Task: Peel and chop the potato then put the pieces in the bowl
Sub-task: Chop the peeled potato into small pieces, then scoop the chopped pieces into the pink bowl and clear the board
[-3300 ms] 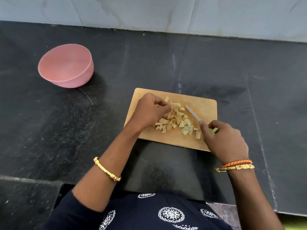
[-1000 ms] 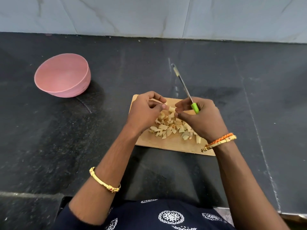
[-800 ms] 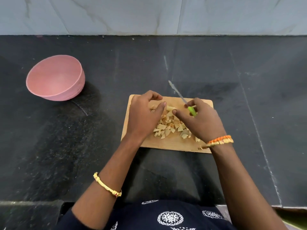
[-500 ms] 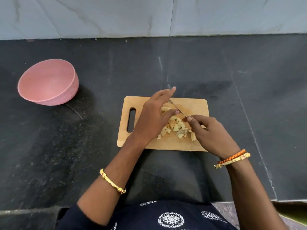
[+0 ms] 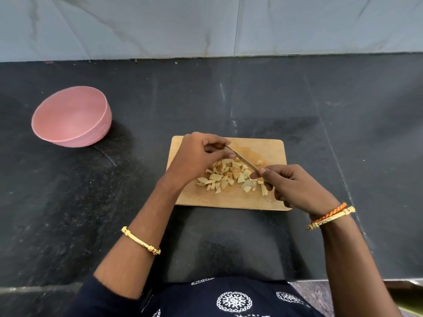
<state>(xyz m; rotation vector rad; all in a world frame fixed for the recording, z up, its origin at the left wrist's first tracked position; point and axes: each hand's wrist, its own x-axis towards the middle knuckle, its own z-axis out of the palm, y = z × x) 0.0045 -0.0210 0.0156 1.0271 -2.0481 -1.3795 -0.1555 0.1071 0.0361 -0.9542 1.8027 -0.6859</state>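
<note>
A heap of pale chopped potato pieces (image 5: 229, 177) lies on the wooden cutting board (image 5: 272, 149) in front of me. My right hand (image 5: 295, 188) grips the knife (image 5: 243, 160), its blade slanting up-left over the heap. My left hand (image 5: 196, 156) hovers over the board's left half with fingers curled, its fingertips at the blade's tip; whether it pinches a piece I cannot tell. The empty pink bowl (image 5: 72, 116) stands far to the left on the counter.
The dark stone counter (image 5: 343, 110) runs around the board, with a pale tiled wall (image 5: 206, 26) behind it. The counter's front edge is close to my body, below the board.
My left hand's fingers have curled in from a stretched pose and now cover the board's handle slot. The knife blade lies lower across the heap. The view shifted slightly.
</note>
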